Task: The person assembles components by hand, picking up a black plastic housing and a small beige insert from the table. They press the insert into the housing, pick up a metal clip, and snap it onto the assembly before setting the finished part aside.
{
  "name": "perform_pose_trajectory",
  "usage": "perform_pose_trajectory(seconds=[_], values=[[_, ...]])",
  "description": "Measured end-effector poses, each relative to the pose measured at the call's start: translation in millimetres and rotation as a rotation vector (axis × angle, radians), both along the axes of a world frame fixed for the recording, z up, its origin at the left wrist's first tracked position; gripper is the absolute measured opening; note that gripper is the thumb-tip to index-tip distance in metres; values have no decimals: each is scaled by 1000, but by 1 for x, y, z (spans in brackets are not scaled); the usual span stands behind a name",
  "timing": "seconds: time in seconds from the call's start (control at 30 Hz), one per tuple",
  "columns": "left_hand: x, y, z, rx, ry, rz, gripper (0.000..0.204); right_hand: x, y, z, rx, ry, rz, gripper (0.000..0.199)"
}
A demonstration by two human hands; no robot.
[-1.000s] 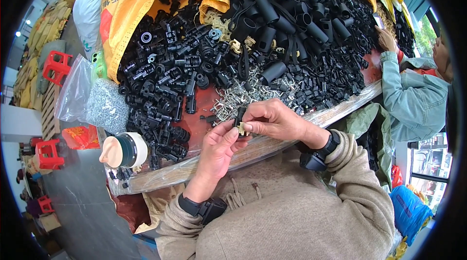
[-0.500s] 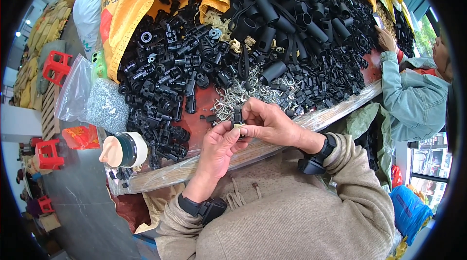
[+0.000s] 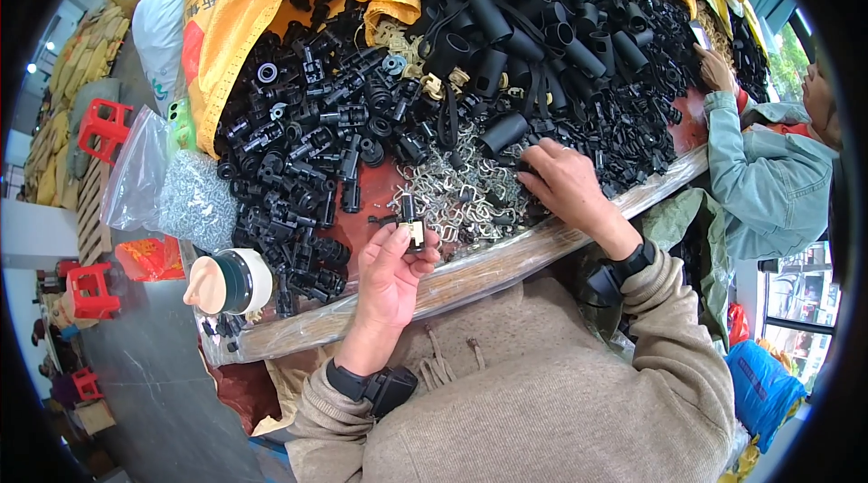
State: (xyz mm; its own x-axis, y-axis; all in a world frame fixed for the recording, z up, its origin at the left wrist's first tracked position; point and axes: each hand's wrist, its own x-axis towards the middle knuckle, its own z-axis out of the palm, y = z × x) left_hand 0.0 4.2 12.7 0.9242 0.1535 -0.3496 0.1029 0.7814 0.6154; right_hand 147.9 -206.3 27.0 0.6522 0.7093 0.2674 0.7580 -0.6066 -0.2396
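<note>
My left hand [image 3: 391, 277] is closed on a small black plastic part with a cream-coloured piece [image 3: 415, 232] on it, pinched upright between thumb and fingers above the table's near edge. My right hand [image 3: 568, 187] reaches over the heap, its fingers half bent and the thumb apart from them. Nothing shows between its fingers. Its fingertips are by the metal hooks [image 3: 452, 185] and the small black pieces [image 3: 604, 153]. A black tube [image 3: 504, 133] lies just beyond it.
Black fittings [image 3: 312, 149] are heaped on the left, black tubes [image 3: 493, 18] at the back. A cup [image 3: 237, 282] and a bag of screws [image 3: 197, 201] stand at the left edge. Another person's hand [image 3: 716, 69] holds a phone at the right. Wrapped wood [image 3: 506, 273] edges the table.
My hands have come apart. The right one has left the black part and moved right to the heap; the left one keeps the part and has shifted slightly left and down.
</note>
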Motion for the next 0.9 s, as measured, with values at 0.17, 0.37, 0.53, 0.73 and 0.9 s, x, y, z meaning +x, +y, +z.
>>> perform_pose_trajectory(seconds=[0.17, 0.37, 0.53, 0.73, 0.9], values=[[2, -2, 1, 7, 10, 3, 17, 2, 0, -6, 21, 144, -15, 15], [2, -5, 2, 26, 13, 9, 17, 2, 1, -10, 70, 171, -8, 17], [2, -5, 1, 32, 6, 6, 17, 3, 2, -11, 54, 149, -5, 17], [1, -4, -1, 17, -4, 13, 17, 4, 5, -10, 113, 219, 14, 17], [1, -3, -3, 3, -11, 16, 17, 2, 9, -6, 254, 337, 54, 15]])
